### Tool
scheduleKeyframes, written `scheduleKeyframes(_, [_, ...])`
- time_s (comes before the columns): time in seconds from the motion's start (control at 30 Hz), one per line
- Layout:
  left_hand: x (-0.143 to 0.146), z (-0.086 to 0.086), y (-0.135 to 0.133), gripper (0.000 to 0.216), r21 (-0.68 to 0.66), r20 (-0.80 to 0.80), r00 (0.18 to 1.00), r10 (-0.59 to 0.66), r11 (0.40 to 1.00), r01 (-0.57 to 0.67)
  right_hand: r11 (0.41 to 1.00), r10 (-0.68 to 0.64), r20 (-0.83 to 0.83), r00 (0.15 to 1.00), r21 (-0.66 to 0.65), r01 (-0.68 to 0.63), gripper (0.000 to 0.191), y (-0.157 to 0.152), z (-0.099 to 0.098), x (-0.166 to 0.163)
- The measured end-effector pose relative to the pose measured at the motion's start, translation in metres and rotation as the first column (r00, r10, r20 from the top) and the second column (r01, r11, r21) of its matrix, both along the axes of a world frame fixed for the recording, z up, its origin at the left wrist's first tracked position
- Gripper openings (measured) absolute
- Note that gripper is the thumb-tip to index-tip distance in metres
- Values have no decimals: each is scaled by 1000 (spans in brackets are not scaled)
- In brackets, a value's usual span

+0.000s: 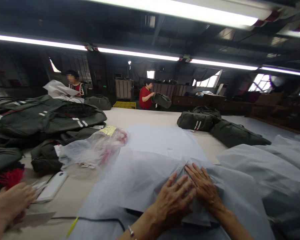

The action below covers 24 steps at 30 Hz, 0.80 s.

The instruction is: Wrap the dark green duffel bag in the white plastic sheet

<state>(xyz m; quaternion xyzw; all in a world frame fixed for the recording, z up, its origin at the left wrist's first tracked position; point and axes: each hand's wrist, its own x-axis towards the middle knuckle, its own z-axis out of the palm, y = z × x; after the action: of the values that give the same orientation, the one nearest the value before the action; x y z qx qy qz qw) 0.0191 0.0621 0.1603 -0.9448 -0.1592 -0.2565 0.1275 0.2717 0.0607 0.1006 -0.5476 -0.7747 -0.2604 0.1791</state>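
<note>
My left hand (175, 197) and my right hand (204, 187) lie flat side by side, fingers spread, on a pale grey-blue sheet of thin wrapping material (145, 173). The sheet covers a bulky shape on the table (140, 115), and a dark edge shows under it near my left wrist. Neither hand grips anything. A thin bracelet sits on my left wrist. More of the same pale sheeting (272, 166) is heaped to the right.
Dark green bags (47, 116) are piled at the left, others (197, 120) at the far right. Also there: a clear plastic bag (92, 150) with red contents, a white device (52, 186), a black cable (90, 219) and another person's hand (10, 201). Two people stand at the far end.
</note>
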Motion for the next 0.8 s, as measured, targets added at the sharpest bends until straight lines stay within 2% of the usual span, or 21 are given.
scheduleKeyframes(0.1, [-18, -6, 26, 69, -153, 3, 972, 235, 961, -231, 1000, -18, -17, 1000, -14, 18, 51, -2, 4, -3])
scheduleKeyframes(0.17, [-24, -19, 43, 72, -266, -37, 952, 302, 916, -301, 998, -31, -33, 999, -49, 29, 52, -2, 7, -6])
scheduleKeyframes(0.23, [-27, -29, 53, 72, -343, -54, 954, 294, 892, -295, 995, -42, -51, 998, -91, 37, 50, -2, 10, -8])
scheduleKeyframes(0.3, [-27, -31, 56, 74, -398, -33, 958, 284, 876, -273, 991, -53, -70, 996, -125, 44, 50, -2, 12, -9])
scheduleKeyframes(0.4, [-30, -21, 51, 65, -460, 0, 948, 317, 842, -282, 989, -62, -87, 994, -140, 49, 50, -3, 13, -10])
scheduleKeyframes(0.5, [-33, -11, 44, 37, -495, 16, 932, 363, 813, -308, 990, -59, -92, 994, -136, 46, 50, -2, 12, -10])
scheduleKeyframes(0.6, [-35, -12, 41, 22, -484, 40, 932, 360, 823, -297, 991, -52, -115, 992, -129, 37, 50, -2, 10, -10])
scheduleKeyframes(0.8, [-36, -30, 43, 36, -433, 45, 951, 307, 864, -258, 993, -45, -121, 992, -118, 30, 50, -1, 8, -8])
